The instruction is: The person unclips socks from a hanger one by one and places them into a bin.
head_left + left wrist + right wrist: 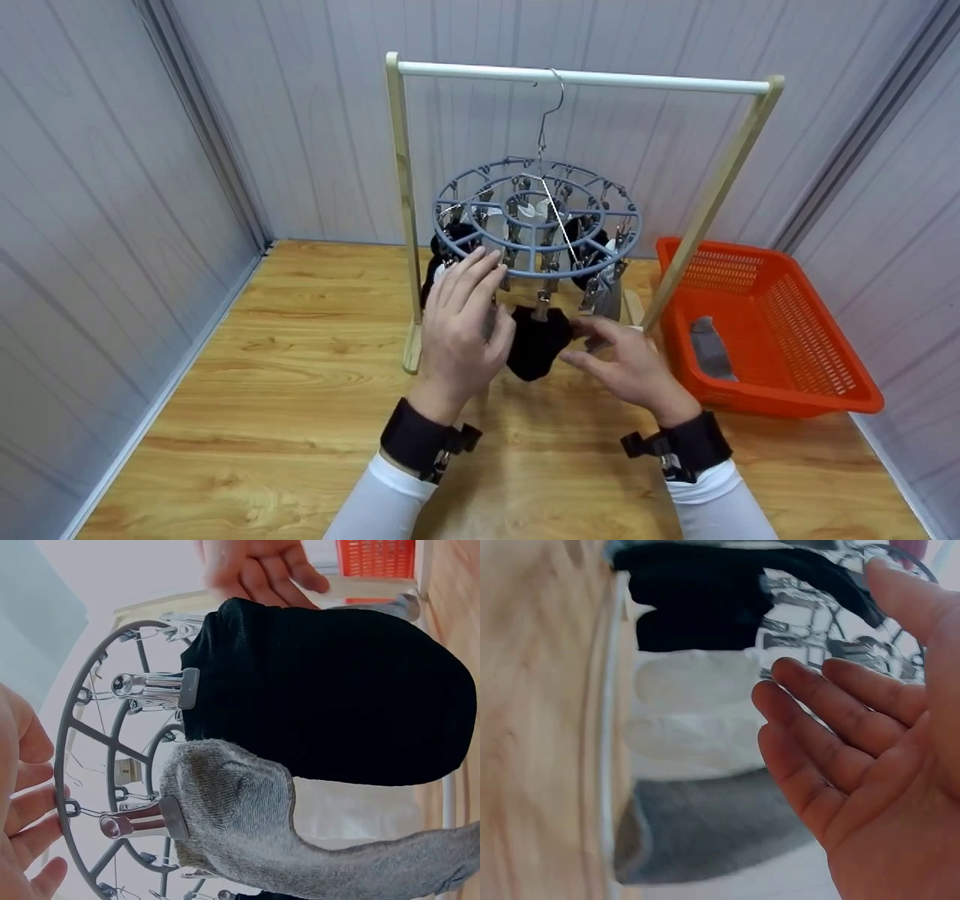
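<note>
A black sock (534, 352) hangs by a metal clip (154, 688) from the round grey drying hanger (532, 259). My left hand (463, 324) is at the hanger's near left edge, its fingers extended; in the left wrist view the fingertips are right at the rim, and contact is hard to tell. Beside the black sock a grey sock (232, 802) hangs from another clip. My right hand (626, 361) is just right of the black sock, fingers loosely extended, holding nothing. White socks (694, 682) and a dark grey sock (705, 829) hang further round the hanger.
The hanger hooks onto the white bar (660, 79) of a wooden-legged rack (405, 187). At the right, an orange plastic basket (810, 409) has one grey sock (710, 349) in it. Panelled walls (97, 225) enclose the wooden tabletop (315, 405).
</note>
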`<action>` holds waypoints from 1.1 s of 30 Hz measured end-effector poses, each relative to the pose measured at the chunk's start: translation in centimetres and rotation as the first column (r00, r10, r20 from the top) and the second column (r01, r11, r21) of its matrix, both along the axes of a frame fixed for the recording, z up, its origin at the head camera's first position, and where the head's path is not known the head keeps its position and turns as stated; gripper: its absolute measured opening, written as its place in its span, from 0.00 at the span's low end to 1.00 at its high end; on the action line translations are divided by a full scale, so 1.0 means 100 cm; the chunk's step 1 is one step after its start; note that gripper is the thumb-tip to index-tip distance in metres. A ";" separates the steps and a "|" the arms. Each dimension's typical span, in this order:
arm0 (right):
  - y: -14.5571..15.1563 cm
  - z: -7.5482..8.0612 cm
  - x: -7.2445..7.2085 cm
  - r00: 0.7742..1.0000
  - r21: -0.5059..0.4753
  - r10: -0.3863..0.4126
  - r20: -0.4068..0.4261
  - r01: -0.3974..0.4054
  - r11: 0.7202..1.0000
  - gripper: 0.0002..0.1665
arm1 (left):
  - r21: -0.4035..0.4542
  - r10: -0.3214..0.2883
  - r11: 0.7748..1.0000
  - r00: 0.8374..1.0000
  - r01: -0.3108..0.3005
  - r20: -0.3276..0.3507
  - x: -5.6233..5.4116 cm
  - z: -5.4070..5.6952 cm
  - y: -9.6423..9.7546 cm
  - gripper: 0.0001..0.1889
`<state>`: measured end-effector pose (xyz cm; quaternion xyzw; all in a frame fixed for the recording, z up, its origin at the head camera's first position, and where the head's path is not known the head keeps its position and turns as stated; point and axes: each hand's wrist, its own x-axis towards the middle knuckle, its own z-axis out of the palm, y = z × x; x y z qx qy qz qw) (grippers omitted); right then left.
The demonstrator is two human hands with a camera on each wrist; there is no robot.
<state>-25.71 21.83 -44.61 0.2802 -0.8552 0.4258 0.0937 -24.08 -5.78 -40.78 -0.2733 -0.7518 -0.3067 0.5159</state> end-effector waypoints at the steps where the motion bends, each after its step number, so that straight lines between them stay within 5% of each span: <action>1: -0.002 -0.002 -0.001 1.000 -0.013 0.003 0.025 -0.002 1.000 0.30 | -0.001 -0.004 1.000 1.000 0.004 0.001 0.000 0.000 0.001 0.23; 13: -0.025 -0.021 -0.003 0.977 -0.168 0.022 0.212 0.014 0.986 0.25 | 0.006 -0.046 0.999 0.999 0.046 0.006 0.003 0.003 0.003 0.23; 25: -0.034 -0.029 -0.004 0.991 -0.281 0.029 0.128 0.008 0.960 0.05 | 0.027 -0.073 0.997 0.997 0.073 -0.006 0.004 0.005 0.007 0.21; 33: -0.033 -0.028 -0.003 0.988 -0.307 0.076 0.135 -0.031 0.951 0.08 | 0.021 -0.085 0.996 0.996 0.085 -0.020 0.008 0.006 0.004 0.21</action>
